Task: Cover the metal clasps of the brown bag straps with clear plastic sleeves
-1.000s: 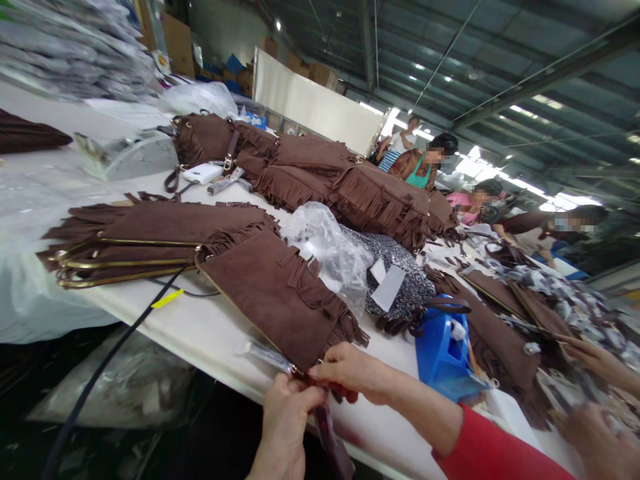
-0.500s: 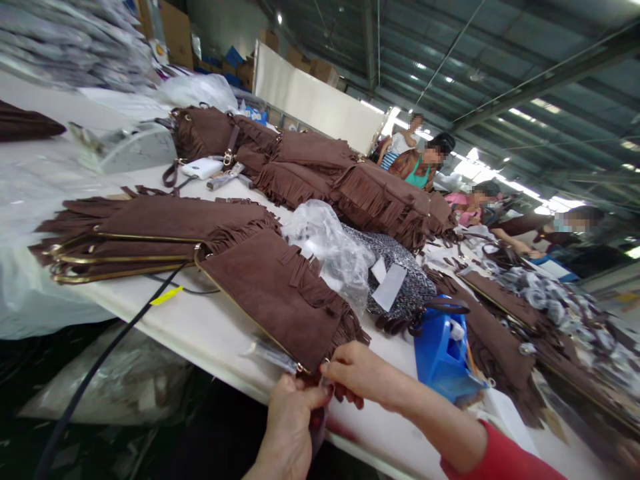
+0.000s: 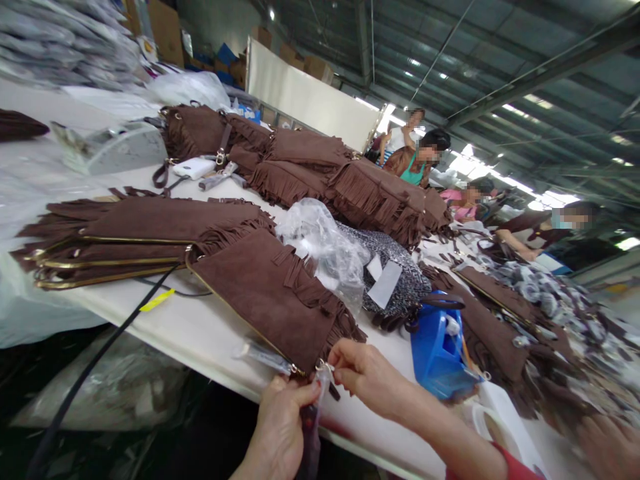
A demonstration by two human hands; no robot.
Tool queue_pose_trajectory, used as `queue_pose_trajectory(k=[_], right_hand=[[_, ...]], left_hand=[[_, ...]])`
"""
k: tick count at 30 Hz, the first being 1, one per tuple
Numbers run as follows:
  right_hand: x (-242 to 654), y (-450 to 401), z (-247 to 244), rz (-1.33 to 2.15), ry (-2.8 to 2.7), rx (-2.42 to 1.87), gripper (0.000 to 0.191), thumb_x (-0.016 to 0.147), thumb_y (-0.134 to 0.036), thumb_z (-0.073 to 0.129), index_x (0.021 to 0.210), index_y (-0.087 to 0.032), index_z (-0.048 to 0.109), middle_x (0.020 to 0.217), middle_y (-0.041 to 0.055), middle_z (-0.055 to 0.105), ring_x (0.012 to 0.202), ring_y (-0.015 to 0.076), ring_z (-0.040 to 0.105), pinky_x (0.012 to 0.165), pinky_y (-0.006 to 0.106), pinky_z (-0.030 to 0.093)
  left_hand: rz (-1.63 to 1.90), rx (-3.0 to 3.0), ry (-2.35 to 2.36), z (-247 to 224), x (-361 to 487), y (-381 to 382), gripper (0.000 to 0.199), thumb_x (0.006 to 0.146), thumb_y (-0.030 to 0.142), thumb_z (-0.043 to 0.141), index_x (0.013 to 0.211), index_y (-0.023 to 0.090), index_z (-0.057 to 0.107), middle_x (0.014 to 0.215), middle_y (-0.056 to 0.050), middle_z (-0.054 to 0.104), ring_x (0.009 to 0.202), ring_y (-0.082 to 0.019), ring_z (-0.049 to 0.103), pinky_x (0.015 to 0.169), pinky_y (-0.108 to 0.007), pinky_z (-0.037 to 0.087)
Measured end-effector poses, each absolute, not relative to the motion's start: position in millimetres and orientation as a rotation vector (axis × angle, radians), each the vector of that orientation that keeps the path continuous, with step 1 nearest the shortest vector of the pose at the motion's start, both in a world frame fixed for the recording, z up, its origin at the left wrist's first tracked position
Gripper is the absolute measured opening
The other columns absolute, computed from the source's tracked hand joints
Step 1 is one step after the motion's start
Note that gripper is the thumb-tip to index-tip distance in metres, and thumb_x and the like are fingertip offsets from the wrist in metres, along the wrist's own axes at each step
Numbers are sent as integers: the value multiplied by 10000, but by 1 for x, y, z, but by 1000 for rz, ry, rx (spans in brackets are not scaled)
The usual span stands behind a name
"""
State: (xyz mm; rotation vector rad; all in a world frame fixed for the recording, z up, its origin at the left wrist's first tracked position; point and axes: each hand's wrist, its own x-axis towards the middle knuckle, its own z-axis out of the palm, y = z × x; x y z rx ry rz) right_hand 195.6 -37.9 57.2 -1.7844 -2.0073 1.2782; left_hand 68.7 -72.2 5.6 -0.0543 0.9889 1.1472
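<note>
A brown suede fringed bag (image 3: pixel 270 293) lies on the table with its zipped edge toward me and a corner near my hands. My left hand (image 3: pixel 280 417) is closed, thumb on top, around a dark strap in clear plastic (image 3: pixel 311 427) that hangs over the table edge. My right hand (image 3: pixel 365 370) pinches at a small metal clasp (image 3: pixel 324 366) by the bag's corner ring. A short dark tab hangs just below the right fingers. Beside the left hand, a plastic-wrapped zip pull (image 3: pixel 267 355) lies along the bag's edge.
More fringed bags (image 3: pixel 130 223) are stacked at left, with a row (image 3: pixel 310 160) behind. A crumpled plastic bag (image 3: pixel 320 240), a black-and-white woven bag (image 3: pixel 395 267) and a blue tape dispenser (image 3: pixel 435 353) stand beyond my hands. A black cable (image 3: pixel 95 360) hangs at left. Several people work farther back.
My right hand has shifted slightly right, away from the left thumb, exposing the clasp and plastic wrap. My left hand has moved slightly left and down. Another hand appears at lower right.
</note>
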Motion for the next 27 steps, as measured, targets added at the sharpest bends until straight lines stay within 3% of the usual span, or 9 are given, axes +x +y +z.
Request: queue_pose_trajectory(k=[7, 16, 21, 27], right_hand=[[191, -54, 20, 1636, -1356, -1566, 133, 600, -146, 444, 721, -181, 486, 555, -55, 506, 489, 85, 471, 508, 219, 394], [180, -64, 8, 1593, -1022, -1490, 126, 558, -192, 529, 682, -167, 534, 536, -38, 573, 487, 89, 502, 515, 214, 394], [181, -68, 3, 1576, -1024, -1429, 135, 564, -203, 521, 695, -177, 539, 559, -38, 578, 504, 96, 510, 522, 219, 393], [185, -72, -1, 1174, -1450, -1616, 146, 659, -150, 437, 702, -181, 573, 583, -22, 550, 557, 113, 502, 544, 233, 373]], left_hand=[[1043, -15, 1005, -7, 67, -70, 211, 422, 4, 681, 594, 104, 610, 531, -49, 656, 498, -179, 603, 495, -256, 437], [969, 33, 968, -2, 63, -68, 165, 486, -55, 652, 548, 93, 613, 480, -49, 623, 484, -164, 587, 501, -245, 454], [938, 129, 994, -3, 61, -67, 104, 507, -16, 650, 557, 73, 631, 488, -63, 629, 447, -146, 560, 483, -239, 448], [857, 199, 972, -10, 58, -66, 119, 473, 26, 696, 561, 66, 625, 475, -56, 620, 422, -123, 529, 477, -232, 440]])
